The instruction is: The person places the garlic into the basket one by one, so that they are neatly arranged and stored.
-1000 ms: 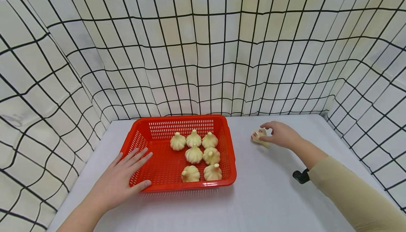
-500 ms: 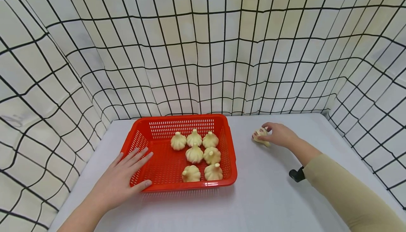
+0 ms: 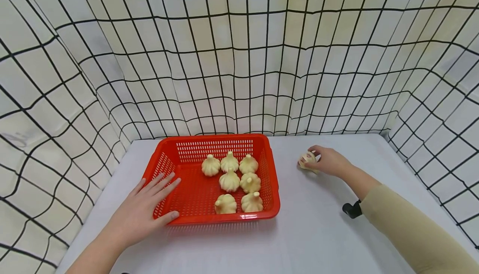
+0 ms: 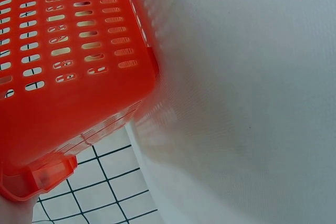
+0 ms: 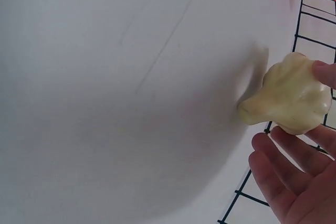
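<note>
In the head view, my left hand (image 3: 140, 209) rests on the left front rim of a red plastic basket (image 3: 209, 220), its fingers spread and straight. The left wrist view shows the basket's slotted wall (image 4: 79, 98) up close. Several pale garlic bulbs (image 3: 229, 180) sit inside the basket, in its middle and right part. To the right of the basket, my right hand (image 3: 329, 161) pinches one more garlic bulb (image 3: 307, 159) with reddish streaks. The right wrist view has this bulb (image 5: 294, 95) between thumb and fingers, its stem pointing left toward the table.
A white table (image 3: 310, 232) lies under everything. Black netting (image 3: 239, 62) over white sheets rises at the back and both sides. A small black device (image 3: 352, 210) is at the right wrist, beside the beige sleeve (image 3: 408, 228).
My right hand's fingers have closed in on the garlic bulb, which has turned slightly, its stem now less visible. The left hand and the basket stay put.
</note>
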A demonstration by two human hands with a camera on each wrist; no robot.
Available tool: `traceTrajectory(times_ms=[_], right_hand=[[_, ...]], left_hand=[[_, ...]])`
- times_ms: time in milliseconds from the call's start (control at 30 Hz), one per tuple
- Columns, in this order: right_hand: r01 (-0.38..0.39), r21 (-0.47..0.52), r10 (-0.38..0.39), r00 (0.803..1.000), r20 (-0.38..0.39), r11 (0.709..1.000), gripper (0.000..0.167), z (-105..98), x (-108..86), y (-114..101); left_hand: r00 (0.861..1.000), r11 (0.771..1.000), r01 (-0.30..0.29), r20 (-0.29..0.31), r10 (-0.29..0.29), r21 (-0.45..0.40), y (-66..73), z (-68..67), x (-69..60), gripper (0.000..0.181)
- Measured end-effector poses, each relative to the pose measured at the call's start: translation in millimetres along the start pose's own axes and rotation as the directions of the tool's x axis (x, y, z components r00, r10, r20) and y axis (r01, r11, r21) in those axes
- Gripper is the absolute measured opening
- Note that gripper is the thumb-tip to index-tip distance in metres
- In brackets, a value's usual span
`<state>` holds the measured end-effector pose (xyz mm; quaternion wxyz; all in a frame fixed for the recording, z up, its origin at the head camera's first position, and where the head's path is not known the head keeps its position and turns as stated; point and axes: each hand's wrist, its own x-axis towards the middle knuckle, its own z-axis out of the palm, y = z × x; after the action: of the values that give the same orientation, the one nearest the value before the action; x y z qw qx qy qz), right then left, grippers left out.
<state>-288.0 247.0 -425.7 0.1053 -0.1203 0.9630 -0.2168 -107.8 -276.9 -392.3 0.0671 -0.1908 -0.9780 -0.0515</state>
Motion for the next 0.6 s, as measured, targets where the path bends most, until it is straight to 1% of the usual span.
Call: traceTrajectory(times_ms=[100,267,433,600], right_hand=[[0.007,0.017,-0.007,1.000,0.001,1.000,0.066,-1.4,-5.1,-1.3],[0.056,0.035,-0.056,0.998,0.000,0.998,0.064,-5.1,-16.8,-8.2],[0.119,0.009,-0.119,0.993,0.025,0.993,0.061,-6.6,-30.7,-13.9],[0.162,-0.025,-0.160,0.986,0.048,0.987,0.059,-8.1,-42.6,-17.1]], left_hand=[[1.000,1.000,-0.002,0.004,0.002,-0.003,-0.2,0.2,1.1,0.080],[1.000,1.000,-0.001,0.003,0.001,-0.003,-0.7,0.4,0.1,0.080],[1.000,1.000,0.005,0.008,-0.005,-0.008,-0.8,0.6,0.0,0.081],[1.000,1.000,0.009,0.009,-0.009,-0.006,-0.1,0.0,0.3,0.081]])
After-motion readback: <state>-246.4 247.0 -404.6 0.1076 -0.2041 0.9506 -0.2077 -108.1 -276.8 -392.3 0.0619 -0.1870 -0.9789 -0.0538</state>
